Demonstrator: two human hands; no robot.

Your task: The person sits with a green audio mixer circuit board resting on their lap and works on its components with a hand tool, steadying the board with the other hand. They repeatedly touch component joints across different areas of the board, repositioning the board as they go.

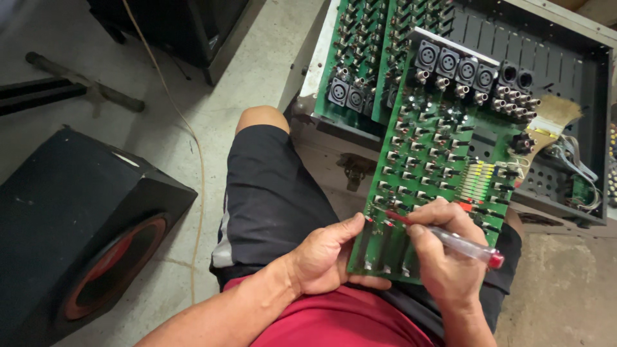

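A large green circuit board (437,160) with rows of knob shafts and round sockets rests tilted on my lap. My left hand (328,254) grips its lower left edge, thumb on top. My right hand (443,254) holds a clear-handled screwdriver (459,243) with a red end cap, its red tip touching the board near the lower left rows. I wear black shorts and a red shirt.
More green boards (360,58) lie in an open metal mixer case (565,58) ahead. A paintbrush (553,125) lies inside it. A black speaker box (71,225) sits at left, with a thin cable (193,141) and a stand leg (83,80) on the concrete floor.
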